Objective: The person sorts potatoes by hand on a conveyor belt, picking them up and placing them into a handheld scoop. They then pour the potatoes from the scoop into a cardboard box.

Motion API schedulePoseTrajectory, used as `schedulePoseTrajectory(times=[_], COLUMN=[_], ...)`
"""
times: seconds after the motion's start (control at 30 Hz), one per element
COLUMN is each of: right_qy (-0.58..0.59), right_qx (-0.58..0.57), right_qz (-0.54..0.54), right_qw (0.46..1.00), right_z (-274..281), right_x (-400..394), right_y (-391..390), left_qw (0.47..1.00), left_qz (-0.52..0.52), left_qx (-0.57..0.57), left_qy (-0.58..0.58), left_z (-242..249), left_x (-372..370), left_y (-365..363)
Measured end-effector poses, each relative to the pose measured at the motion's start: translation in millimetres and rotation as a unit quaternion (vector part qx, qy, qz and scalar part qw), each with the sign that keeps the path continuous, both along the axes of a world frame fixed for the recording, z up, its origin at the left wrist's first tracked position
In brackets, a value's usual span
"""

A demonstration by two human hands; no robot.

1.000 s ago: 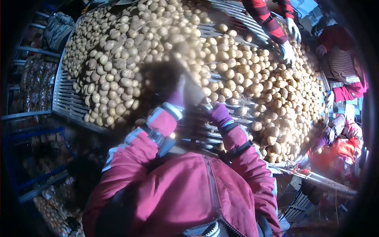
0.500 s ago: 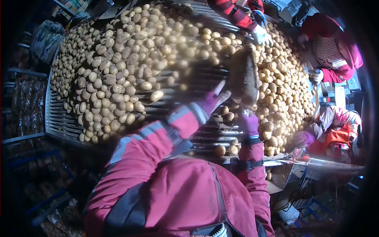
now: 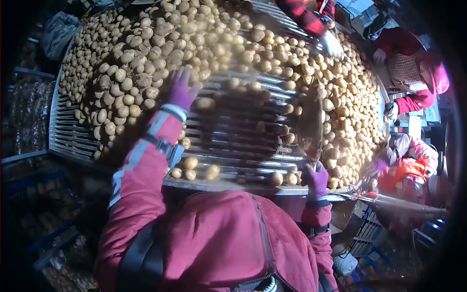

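Observation:
Gloved in purple, my left hand (image 3: 183, 90) is stretched out with fingers apart at the edge of a big heap of potatoes (image 3: 131, 73). Its fingertips touch or nearly touch potatoes there. My right hand (image 3: 316, 180), also in a purple glove, is closed round the near end of a long, worn, brownish board (image 3: 310, 121). The board stands on the slatted table (image 3: 219, 129), beside the potatoes massed on the right (image 3: 348, 107). Motion blurs parts of the board, and its exact shape is hard to make out.
Several loose potatoes (image 3: 190, 163) lie along the table's near edge. A co-worker's white-gloved hand (image 3: 332, 46) reaches in from the top. Another person (image 3: 413, 73) stands at the right, and a third person (image 3: 406, 160) bends in at the lower right. Crates (image 3: 365, 233) sit below the table.
My left hand has moved left, away from the board to the potato heap. The board has shifted slightly right and turned narrower to view, with my right hand slightly lower. Potatoes have rolled across the slats.

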State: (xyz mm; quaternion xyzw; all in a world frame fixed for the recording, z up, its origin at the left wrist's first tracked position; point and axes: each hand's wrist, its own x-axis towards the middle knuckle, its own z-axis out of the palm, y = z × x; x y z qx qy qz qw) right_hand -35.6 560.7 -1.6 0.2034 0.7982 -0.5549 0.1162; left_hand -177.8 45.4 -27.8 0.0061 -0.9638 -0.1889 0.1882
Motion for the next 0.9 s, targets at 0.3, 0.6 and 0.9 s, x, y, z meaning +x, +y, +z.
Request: schedulePoseTrajectory(times=[0.3,0.6,0.9], right_qy=[-0.099,-0.258,-0.184], right_qx=[-0.036,-0.366,-0.271], right_qz=[-0.05,-0.079,-0.058], right_qw=[0.993,0.89,0.943], right_z=[-18.7,-32.7,-56.5], right_x=[62.5,25.5,40.4], right_y=[-2.3,-30.1,-11.3], left_qw=[0.944,0.98,0.909], left_qz=[-0.293,-0.178,-0.388], left_qx=[-0.057,-0.039,0.011], left_qy=[-0.141,-0.078,-0.152], left_z=[3.1,-43.6,-40.0], left_x=[44.6,-1.0,98.4], left_y=[115.1,64.1,133.2])
